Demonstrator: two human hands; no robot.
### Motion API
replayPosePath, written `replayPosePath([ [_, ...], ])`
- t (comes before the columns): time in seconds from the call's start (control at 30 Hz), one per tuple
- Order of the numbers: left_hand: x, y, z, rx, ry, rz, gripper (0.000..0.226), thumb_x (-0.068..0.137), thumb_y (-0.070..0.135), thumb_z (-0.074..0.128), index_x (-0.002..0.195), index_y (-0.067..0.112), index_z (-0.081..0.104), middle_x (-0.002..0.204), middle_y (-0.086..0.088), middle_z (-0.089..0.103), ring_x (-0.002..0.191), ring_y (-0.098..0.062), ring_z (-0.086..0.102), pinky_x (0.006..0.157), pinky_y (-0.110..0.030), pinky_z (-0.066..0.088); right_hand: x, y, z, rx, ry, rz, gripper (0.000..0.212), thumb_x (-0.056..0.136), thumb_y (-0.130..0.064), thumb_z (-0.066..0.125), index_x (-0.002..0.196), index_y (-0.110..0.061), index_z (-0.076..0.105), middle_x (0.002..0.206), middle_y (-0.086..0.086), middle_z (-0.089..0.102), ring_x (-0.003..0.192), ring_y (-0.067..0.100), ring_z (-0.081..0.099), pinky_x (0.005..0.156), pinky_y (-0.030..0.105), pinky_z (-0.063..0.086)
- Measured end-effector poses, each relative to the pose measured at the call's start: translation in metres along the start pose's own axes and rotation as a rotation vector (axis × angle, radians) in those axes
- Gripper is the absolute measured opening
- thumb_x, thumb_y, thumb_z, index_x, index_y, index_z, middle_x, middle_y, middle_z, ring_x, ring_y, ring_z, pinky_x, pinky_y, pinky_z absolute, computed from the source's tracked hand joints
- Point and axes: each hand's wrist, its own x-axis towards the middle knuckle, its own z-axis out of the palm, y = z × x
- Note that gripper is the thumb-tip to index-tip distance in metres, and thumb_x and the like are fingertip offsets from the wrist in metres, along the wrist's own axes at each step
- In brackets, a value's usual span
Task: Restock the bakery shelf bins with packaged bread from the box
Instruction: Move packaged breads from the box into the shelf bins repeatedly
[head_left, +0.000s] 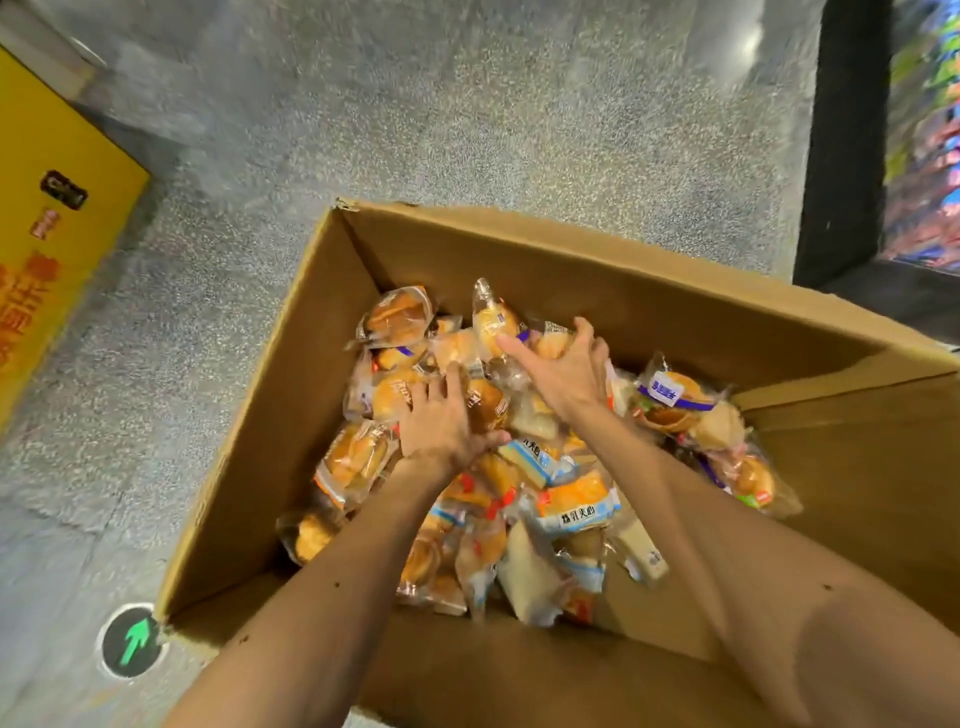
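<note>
A large open cardboard box (519, 244) stands on the floor below me, holding a heap of clear-wrapped bread packs (571, 504). Both my arms reach down into it. My left hand (441, 421) lies palm down on the packs at the middle left of the heap, fingers spread and fairly straight. My right hand (566, 364) reaches further in, its fingers and thumb spread wide over a pack (493, 322) near the far wall. Whether either hand grips a pack is hidden by the hands themselves.
Speckled grey floor (415, 104) surrounds the box. A yellow display stand (57, 208) is at the left. A dark-framed shelf unit (852, 145) with colourful goods stands at the upper right. A round green arrow marker (130, 642) is set in the floor by the box's near left corner.
</note>
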Motion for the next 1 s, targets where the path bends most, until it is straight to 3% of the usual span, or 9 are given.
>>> replayPosePath([
  [0.13,0.003,-0.004,0.007,0.021,0.084,0.012,0.114,0.079,0.057,0.073,0.156,0.01,0.004,0.153,-0.011,0.036,0.137,-0.032,0.033,0.111,-0.048,0.033,0.009,-0.024,0.031,-0.238,-0.012,0.014,0.122,0.049,-0.092,0.065,0.147,-0.033,0.025,0.152,0.013,0.018,0.143,0.038,0.016,0.109,0.066,0.026],
  [0.2,0.0,-0.009,0.005,-0.035,0.069,0.016,0.112,0.08,0.053,0.074,0.156,0.009,0.005,0.153,-0.011,0.037,0.137,-0.032,0.033,0.112,-0.046,0.032,0.011,-0.03,0.038,-0.342,-0.021,0.023,0.115,0.047,-0.091,0.067,0.142,-0.035,0.03,0.149,0.016,0.018,0.141,0.04,0.016,0.103,0.068,0.028],
  [0.4,-0.021,-0.031,-0.008,-0.134,0.091,0.007,0.113,0.076,0.053,0.078,0.157,0.016,0.008,0.149,-0.011,0.042,0.134,-0.031,0.038,0.109,-0.048,0.035,0.018,-0.017,0.041,-0.386,-0.033,-0.099,0.091,0.078,-0.067,0.069,0.153,-0.041,0.024,0.148,0.021,0.015,0.137,0.043,0.022,0.102,0.058,0.039],
  [0.57,-0.034,-0.043,-0.029,-0.382,0.109,0.008,0.117,0.072,0.046,0.085,0.157,0.018,0.01,0.151,-0.009,0.04,0.139,-0.027,0.034,0.112,-0.039,0.033,0.007,0.001,0.017,-0.354,-0.09,-0.213,0.057,0.101,-0.041,0.053,0.154,-0.039,0.031,0.16,0.023,-0.001,0.146,0.045,0.014,0.119,0.047,0.021],
  [0.73,-0.048,-0.038,-0.046,-0.52,0.111,0.07,0.117,0.069,0.042,0.088,0.157,0.018,0.014,0.153,-0.008,0.039,0.141,-0.026,0.032,0.112,-0.037,0.03,-0.01,0.021,-0.013,-0.261,-0.16,-0.187,0.05,0.102,-0.036,0.052,0.15,-0.025,0.042,0.164,0.02,0.005,0.153,0.032,0.002,0.122,0.044,0.014],
  [0.83,-0.058,-0.028,-0.056,-0.564,0.079,0.12,0.121,0.065,0.041,0.09,0.157,0.016,0.016,0.157,-0.006,0.034,0.145,-0.026,0.029,0.118,-0.04,0.028,-0.031,0.035,-0.036,-0.104,-0.225,-0.117,0.054,0.091,-0.055,0.062,0.139,-0.032,0.055,0.153,0.009,0.035,0.138,0.023,0.039,0.117,0.05,0.032],
  [0.87,-0.061,-0.023,-0.06,-0.576,0.059,0.141,0.121,0.064,0.041,0.091,0.157,0.016,0.017,0.159,-0.006,0.032,0.146,-0.025,0.028,0.119,-0.042,0.027,-0.037,0.043,-0.043,0.0,-0.246,-0.087,0.045,0.087,-0.058,0.065,0.128,-0.039,0.062,0.144,0.007,0.048,0.129,0.022,0.05,0.111,0.052,0.041],
  [0.93,-0.067,-0.009,-0.07,-0.585,0.004,0.207,0.12,0.063,0.042,0.091,0.156,0.019,0.02,0.16,-0.005,0.03,0.147,-0.024,0.027,0.12,-0.042,0.026,-0.059,0.056,-0.064,0.19,-0.296,-0.036,0.014,0.095,-0.039,0.063,0.109,-0.042,0.067,0.128,0.004,0.063,0.116,0.023,0.062,0.098,0.051,0.053],
  [1.0,-0.072,0.012,-0.081,-0.56,-0.038,0.311,0.118,0.061,0.044,0.091,0.156,0.023,0.024,0.158,-0.002,0.032,0.146,-0.022,0.028,0.117,-0.032,0.024,-0.085,0.062,-0.091,0.355,-0.308,0.034,0.017,0.102,-0.022,0.056,0.11,-0.036,0.063,0.111,0.0,0.068,0.106,0.023,0.067,0.087,0.043,0.058],
])
